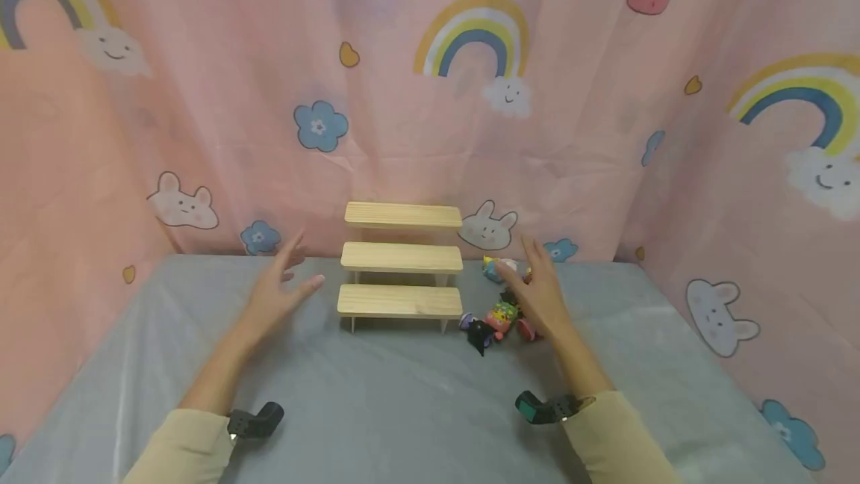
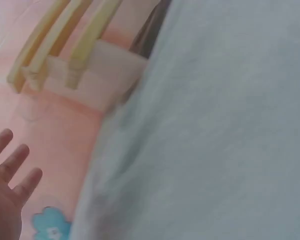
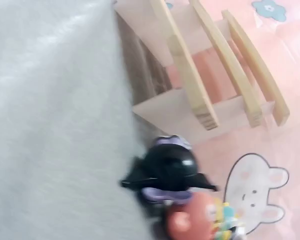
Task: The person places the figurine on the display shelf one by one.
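Observation:
A three-step wooden display stand (image 1: 401, 301) stands at the back middle of the table. To its left, my left hand (image 1: 277, 291) hovers with fingers spread, apart from the stand and holding nothing. My right hand (image 1: 540, 291) is held above a group of small toy figures to the right of the stand, its fingers extended. Among them lie a black figure (image 1: 480, 334) with pointed ears and a pink-red figure (image 1: 500, 320); a blue and yellow one (image 1: 496, 269) is farther back. Part of the group is hidden under the right hand. In the right wrist view the black figure (image 3: 169, 167) lies near the stand's side panel.
A grey cloth (image 1: 403, 409) covers the table. Pink printed curtains (image 1: 416, 133) hang behind it and at both sides. Each wrist wears a black strapped device, the left one (image 1: 255, 421) and the right one (image 1: 547, 408).

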